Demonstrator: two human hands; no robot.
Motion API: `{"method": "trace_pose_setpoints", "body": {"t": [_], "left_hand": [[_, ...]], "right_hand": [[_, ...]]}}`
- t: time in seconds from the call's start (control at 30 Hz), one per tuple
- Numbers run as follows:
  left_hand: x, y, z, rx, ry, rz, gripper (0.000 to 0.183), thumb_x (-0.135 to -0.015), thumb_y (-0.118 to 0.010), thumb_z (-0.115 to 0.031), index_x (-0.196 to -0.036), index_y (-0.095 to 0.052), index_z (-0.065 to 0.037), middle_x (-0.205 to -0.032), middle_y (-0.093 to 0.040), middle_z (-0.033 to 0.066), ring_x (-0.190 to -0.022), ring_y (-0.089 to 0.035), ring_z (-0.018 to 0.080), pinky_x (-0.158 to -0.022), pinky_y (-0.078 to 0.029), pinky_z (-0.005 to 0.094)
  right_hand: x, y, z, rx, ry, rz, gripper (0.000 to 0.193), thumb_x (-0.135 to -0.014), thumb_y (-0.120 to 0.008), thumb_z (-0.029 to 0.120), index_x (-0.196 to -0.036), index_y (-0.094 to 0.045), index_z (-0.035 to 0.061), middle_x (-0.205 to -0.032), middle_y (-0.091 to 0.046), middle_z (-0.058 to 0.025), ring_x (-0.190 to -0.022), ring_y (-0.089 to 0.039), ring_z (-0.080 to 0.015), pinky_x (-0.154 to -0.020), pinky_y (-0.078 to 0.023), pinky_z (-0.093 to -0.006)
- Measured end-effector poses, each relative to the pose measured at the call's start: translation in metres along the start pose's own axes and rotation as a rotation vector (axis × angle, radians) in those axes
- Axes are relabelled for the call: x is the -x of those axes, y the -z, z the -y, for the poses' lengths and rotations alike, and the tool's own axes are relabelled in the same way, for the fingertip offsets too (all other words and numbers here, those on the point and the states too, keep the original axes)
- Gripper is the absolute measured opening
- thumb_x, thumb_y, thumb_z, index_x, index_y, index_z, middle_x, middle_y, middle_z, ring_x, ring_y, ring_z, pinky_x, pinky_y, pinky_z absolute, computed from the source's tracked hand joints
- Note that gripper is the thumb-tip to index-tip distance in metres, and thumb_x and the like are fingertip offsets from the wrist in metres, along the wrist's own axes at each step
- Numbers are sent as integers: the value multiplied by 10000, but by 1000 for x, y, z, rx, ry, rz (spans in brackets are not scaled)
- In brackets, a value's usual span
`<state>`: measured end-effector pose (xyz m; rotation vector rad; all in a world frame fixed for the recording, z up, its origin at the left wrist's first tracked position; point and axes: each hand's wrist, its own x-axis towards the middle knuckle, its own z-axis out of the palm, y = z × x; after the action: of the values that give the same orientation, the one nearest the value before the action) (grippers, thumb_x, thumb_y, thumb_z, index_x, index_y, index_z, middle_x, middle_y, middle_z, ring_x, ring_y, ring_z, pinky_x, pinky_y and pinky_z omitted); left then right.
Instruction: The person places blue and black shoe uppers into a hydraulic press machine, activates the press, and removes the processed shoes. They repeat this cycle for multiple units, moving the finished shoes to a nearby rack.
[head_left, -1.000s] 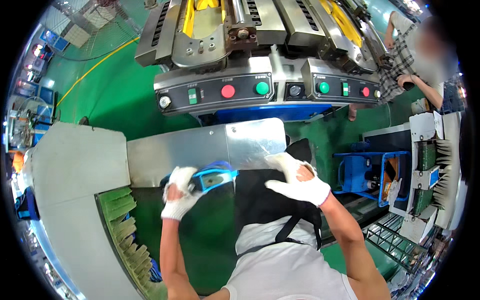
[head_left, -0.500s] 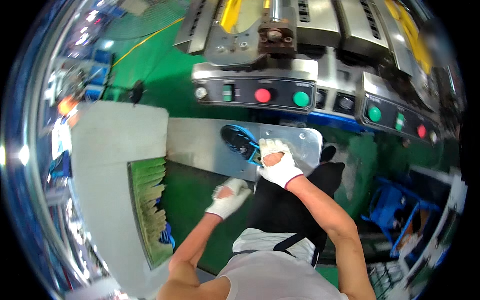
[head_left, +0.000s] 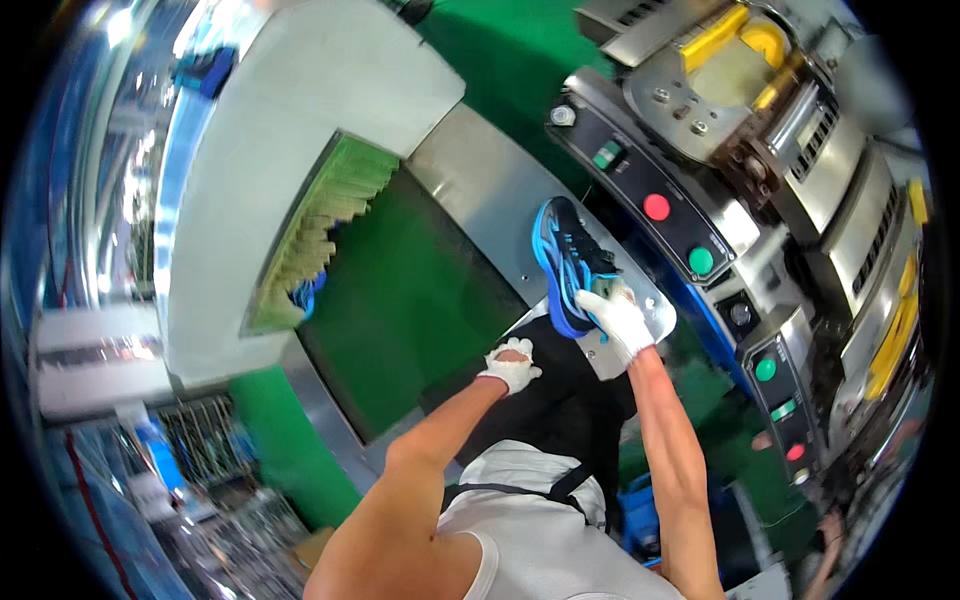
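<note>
A black sneaker with bright blue trim and a blue sole (head_left: 566,262) lies tilted on the narrow metal shelf (head_left: 480,170), its side turned up. My right hand (head_left: 618,322), in a white knit glove, is closed on the heel end near the shoe's opening; part of the heel is hidden behind the fingers. My left hand (head_left: 511,366), gloved the same way, hovers above my dark trousers (head_left: 560,390). Its fingers are loosely bent and apart, with nothing in them, and it does not touch the shoe.
Machines with a black control panel (head_left: 640,185) and red and green buttons stand to the right. At left, a grey tabletop (head_left: 300,80) has an opening with green fringed strips (head_left: 325,215). Another blue shoe (head_left: 205,72) sits at the far left. A co-worker's arm (head_left: 828,550) shows at lower right.
My view has turned, so the shelf and machines now slant. The sneaker has tipped from sole-down to more on its side, with my right hand still at its heel. My left hand's fingers have spread.
</note>
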<state>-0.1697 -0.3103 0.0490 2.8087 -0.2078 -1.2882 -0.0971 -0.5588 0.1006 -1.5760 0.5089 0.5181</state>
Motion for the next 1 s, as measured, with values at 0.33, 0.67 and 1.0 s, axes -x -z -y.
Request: {"method": "trace_pose_setpoints", "body": {"t": [0.33,0.67,1.0], "left_hand": [[-29,-60,29,200,-179,-185,457,-829,-832,-367,-1144,-636,-99,-1145,-632,145,-1139,-647,346,-915,-535,527],[-15,-32,22,153,-128,-153,543,-831,-822,-460,-1189,-632,-98,-1244,-627,179,-1171,-646,411,-904,-540,589],[43,4,26,659,90,-194,492,-934,-713,-451,-1261,-690,-83,-1251,-725,171,-1188,-678,364,-1026,-504,500]], "right_hand": [[133,41,45,-609,-184,183,418,-827,-742,88,-1226,-633,30,-1015,-712,-48,-867,-698,-146,-753,-578,-316],[141,75,198,-767,170,-147,368,-935,-736,128,-1282,-616,98,-1174,-736,-60,-995,-734,-188,-804,-594,-354],[-82,235,310,-687,327,-321,226,-916,-727,67,-1133,-673,33,-1072,-739,-118,-963,-720,-260,-800,-607,-453]]}}
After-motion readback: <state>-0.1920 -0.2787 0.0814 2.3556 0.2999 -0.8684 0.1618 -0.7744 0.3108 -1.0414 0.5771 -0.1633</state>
